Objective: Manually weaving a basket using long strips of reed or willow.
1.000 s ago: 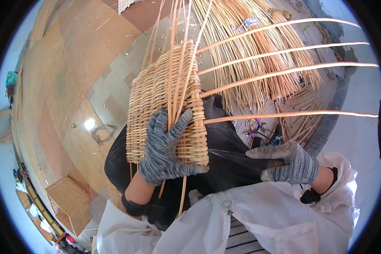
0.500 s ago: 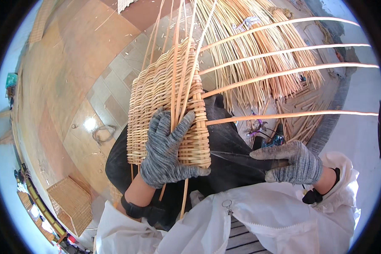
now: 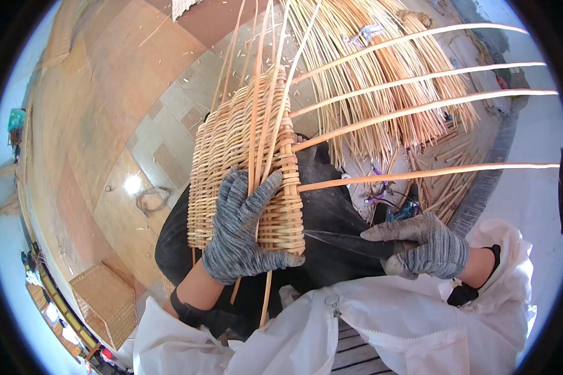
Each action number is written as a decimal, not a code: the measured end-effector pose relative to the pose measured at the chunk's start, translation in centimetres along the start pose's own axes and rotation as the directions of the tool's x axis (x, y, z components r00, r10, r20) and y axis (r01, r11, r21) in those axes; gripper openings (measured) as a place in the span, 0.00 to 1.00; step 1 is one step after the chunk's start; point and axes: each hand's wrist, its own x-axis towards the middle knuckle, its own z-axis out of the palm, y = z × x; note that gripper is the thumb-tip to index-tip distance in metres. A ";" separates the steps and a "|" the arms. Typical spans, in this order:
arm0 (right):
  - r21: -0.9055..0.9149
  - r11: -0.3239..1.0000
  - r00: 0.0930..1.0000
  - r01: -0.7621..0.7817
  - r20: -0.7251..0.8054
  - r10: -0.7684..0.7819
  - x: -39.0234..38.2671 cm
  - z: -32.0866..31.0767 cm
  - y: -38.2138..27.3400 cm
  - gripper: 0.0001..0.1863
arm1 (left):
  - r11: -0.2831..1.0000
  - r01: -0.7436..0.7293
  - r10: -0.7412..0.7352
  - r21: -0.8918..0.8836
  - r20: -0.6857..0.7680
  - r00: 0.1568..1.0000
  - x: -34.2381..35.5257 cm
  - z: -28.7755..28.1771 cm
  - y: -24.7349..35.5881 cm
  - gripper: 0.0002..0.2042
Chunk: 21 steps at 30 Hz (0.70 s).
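At the lower edge, from five to seven o'clock, a white jacket (image 3: 263, 350) is cut off by the frame. Above it the lap is covered by black cloth (image 3: 331, 209), much of it hidden beneath a woven panel (image 3: 216, 150) of pale cane, which is stood just left of centre. The panel is held at its lower part by the left hand (image 3: 234, 234), gloved in grey, its fingers spread over the weave and its thumb laid along the bottom edge. Upright rods (image 3: 254, 131) are run into the gap beside the forefinger, and their tops are cropped at twelve o'clock. At four o'clock the right hand (image 3: 431, 247), gloved alike, is held clear of the panel, thumb and forefinger apart; the black cloth may be pinched there, but this cannot be told. Four side rods (image 3: 481, 167) are extended from the panel's right edge toward two and three o'clock. Behind the right hand, tools (image 3: 406, 209) are half hidden and poorly made out. Farther off, a bundle of canes (image 3: 381, 81) is cut by the frame at one o'clock, and at eight a wicker box (image 3: 103, 300) is seen, bent by the lens.
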 end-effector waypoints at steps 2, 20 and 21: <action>0.140 0.965 0.975 -0.221 0.053 0.216 -0.1 -0.2 -0.5 0.24 | 1.000 -0.023 0.024 -0.012 0.016 1.000 0.1 -0.1 0.1 0.49; -0.582 0.581 0.816 0.569 0.307 -0.490 5.0 -3.2 -3.3 0.20 | 0.995 0.036 -0.034 -0.090 0.029 0.999 -0.3 0.0 -0.8 0.50; -0.583 0.575 0.814 0.574 0.333 -0.476 5.1 -3.2 -3.4 0.20 | 0.994 0.045 -0.048 -0.099 -0.026 0.999 -0.5 0.0 -1.1 0.50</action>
